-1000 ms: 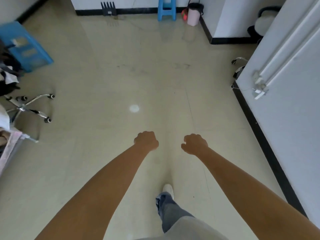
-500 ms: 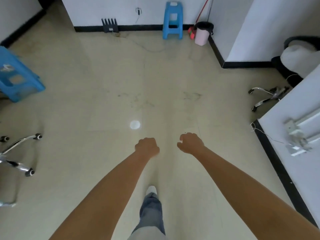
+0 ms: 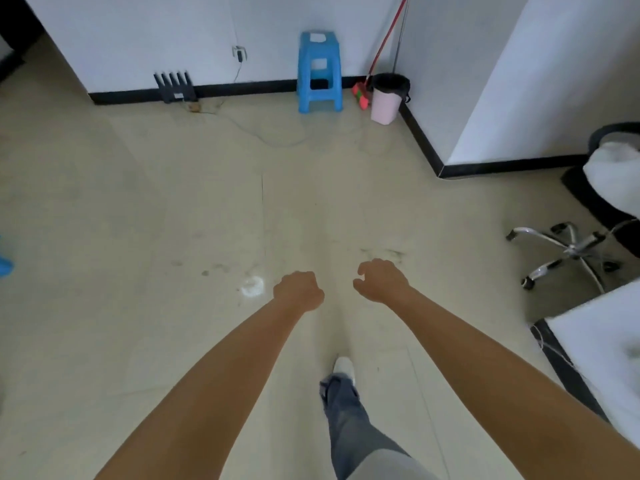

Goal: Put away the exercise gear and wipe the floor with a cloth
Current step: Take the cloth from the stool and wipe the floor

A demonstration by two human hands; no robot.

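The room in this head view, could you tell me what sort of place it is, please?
Probably an office or workroom: a pale floor, a wheeled chair base by a white desk, and a blue stool and bin against the wall.

No legible text, label, brand, number or sign anywhere in view. A small pale patch sits on top of the blue stool, far ahead of both hands by the wall; too small and blurred to read.
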